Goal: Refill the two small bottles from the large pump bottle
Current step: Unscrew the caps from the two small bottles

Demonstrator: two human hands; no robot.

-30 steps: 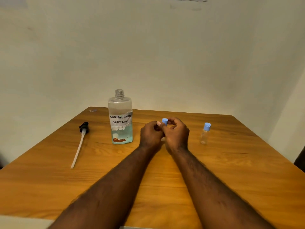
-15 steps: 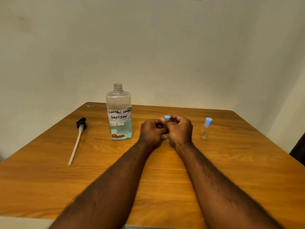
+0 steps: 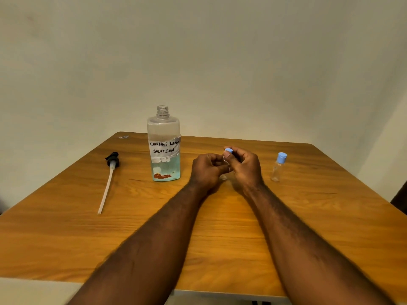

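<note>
At the table's [image 3: 66,238] middle, the hands meet around one small bottle [image 3: 223,177]. The left hand [image 3: 207,170] curls its fingers on the clear body. The right hand [image 3: 245,169] pinches the blue cap [image 3: 228,150] with thumb and fingertips. The fingers hide what the bottle holds. Right of the hands and apart from them, the second bottle [image 3: 278,170] stands upright, capped blue and clear through. To the left, the pump [image 3: 108,181] lies flat, tube pointing near. Just beyond the left hand stands the big bottle [image 3: 164,148], neck open, with pale blue liquid in its lower part below a handwritten label.
</note>
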